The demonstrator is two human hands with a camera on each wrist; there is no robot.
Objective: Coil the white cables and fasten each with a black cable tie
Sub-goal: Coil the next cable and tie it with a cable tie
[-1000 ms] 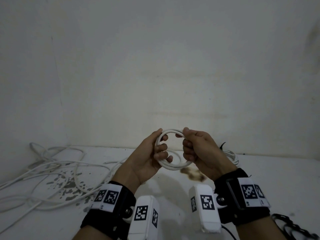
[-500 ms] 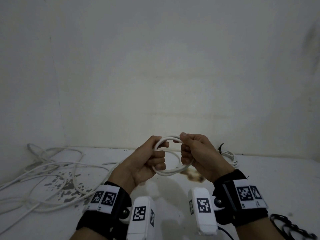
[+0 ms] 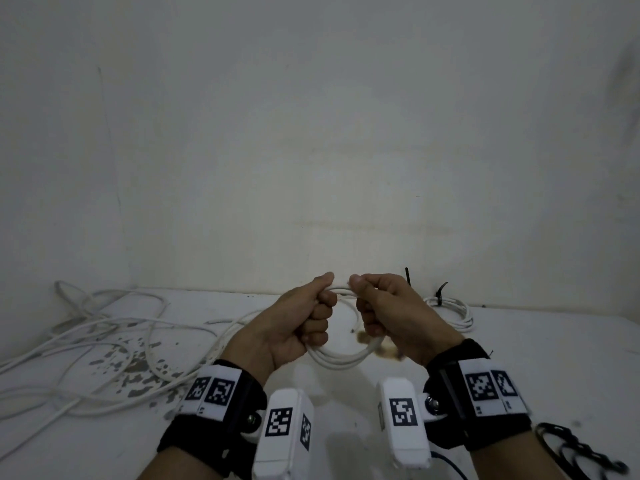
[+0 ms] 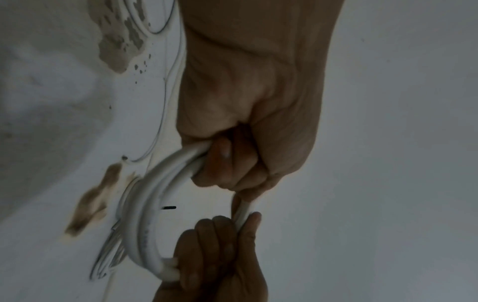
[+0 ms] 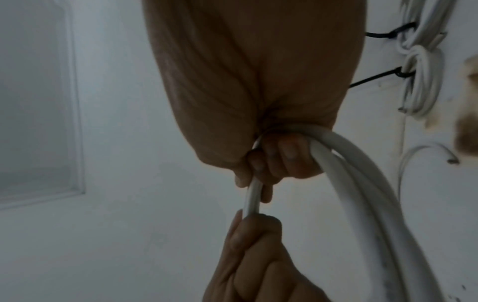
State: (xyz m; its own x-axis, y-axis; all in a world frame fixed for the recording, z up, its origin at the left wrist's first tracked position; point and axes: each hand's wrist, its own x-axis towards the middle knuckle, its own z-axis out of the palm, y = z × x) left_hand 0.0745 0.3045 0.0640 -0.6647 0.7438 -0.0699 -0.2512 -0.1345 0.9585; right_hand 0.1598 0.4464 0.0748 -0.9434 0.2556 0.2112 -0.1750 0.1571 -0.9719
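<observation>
Both of your hands have closed tighter since a second ago, knuckles drawn nearer together, and the loop between them has shrunk. Biggest thing in view, the white bench (image 3: 571,368), with paint flaked off at its left. Across that left side sprawls the loose tangle of white cables (image 3: 104,327), uncoiled. Your left hand (image 3: 298,323) is clenched round the left side of the white cable coil (image 3: 341,358), thumb pressing on the top strand; the left wrist view shows several turns running into the fist (image 4: 155,204). Your right hand (image 3: 388,313) grips the coil's right side, fingers curled over the bundle, thumb and forefinger pinching the single top strand just beside your left thumb. The coil hangs upright above the bench, over a brown stain (image 3: 388,351). Behind your right hand, finished coils (image 3: 453,313) lie against the wall, each cinched with a black cable tie (image 3: 440,292). A cut cable end (image 5: 452,160) lies near them.
</observation>
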